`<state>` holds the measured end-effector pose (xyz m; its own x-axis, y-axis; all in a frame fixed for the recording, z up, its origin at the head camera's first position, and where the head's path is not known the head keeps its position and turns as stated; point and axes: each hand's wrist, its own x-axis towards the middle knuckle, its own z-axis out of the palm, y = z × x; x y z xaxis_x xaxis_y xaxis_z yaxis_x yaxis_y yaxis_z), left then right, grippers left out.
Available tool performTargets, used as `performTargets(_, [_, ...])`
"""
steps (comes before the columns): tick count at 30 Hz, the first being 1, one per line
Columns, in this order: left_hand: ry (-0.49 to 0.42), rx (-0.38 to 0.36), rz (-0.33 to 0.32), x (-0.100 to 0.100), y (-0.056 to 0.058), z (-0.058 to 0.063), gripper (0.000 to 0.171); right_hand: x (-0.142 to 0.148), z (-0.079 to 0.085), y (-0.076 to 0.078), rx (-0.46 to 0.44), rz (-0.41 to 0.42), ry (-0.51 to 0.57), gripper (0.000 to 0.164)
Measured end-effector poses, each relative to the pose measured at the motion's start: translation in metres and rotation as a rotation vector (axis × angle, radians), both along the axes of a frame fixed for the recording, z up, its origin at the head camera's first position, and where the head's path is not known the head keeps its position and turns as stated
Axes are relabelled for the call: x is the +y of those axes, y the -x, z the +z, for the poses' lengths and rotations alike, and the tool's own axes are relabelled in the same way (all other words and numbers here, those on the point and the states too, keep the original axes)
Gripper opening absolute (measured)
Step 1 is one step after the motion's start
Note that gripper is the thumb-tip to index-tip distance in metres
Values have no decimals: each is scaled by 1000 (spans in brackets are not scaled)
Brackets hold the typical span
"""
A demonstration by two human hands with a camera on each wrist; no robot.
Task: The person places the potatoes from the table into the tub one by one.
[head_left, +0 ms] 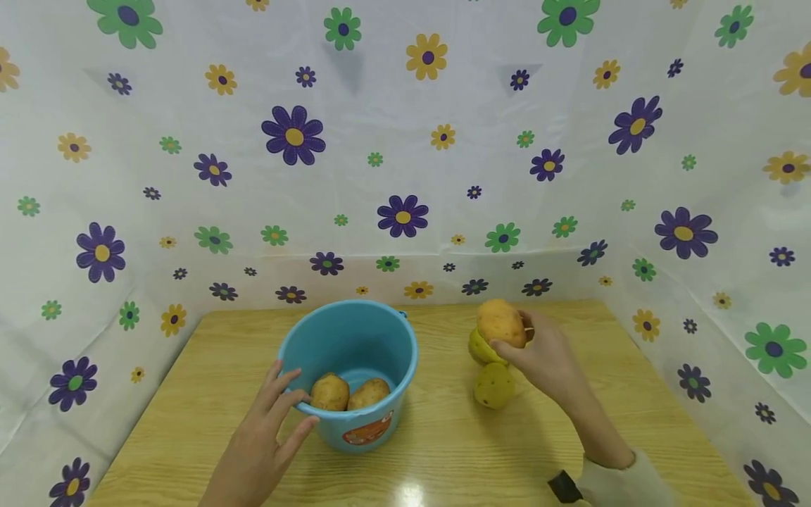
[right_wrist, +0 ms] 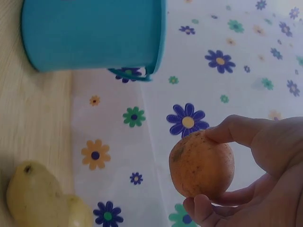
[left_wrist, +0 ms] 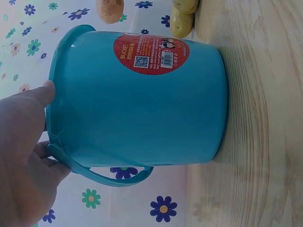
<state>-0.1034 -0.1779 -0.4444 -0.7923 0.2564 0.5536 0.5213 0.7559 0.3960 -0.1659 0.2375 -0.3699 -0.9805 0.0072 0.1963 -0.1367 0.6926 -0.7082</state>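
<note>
A blue bucket (head_left: 355, 422) stands upright on the table, a red label on its side. My left hand (head_left: 256, 433) holds its rim at the near left, beside the handle (left_wrist: 111, 179). Inside lie two brown potatoes (head_left: 329, 391), against the near wall. Over to the right, my right hand (head_left: 550, 355) grips another potato (right_wrist: 201, 164) between thumb and fingers, raised off the table. Two yellow-green pears (head_left: 494, 386) rest below it; the farther one is partly hidden by the held potato in the head view.
The wooden table (head_left: 437, 458) carries the bucket and the pears. A white flower-printed sheet (head_left: 374, 190) surrounds it at the back and both sides. A small black piece (head_left: 564, 486) shows by the right sleeve (head_left: 624, 482).
</note>
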Motion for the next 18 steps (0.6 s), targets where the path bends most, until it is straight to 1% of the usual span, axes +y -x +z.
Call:
performTargets(7, [-1, 2, 3, 0, -1, 0, 26, -24, 11, 3, 40, 85, 5, 65])
performTargets(12, [4, -1, 4, -1, 0, -1, 27, -40, 17, 4, 23, 114, 16, 66])
performTargets(18, [8, -1, 11, -1, 0, -1, 27, -58, 23, 3, 38, 143, 25, 70])
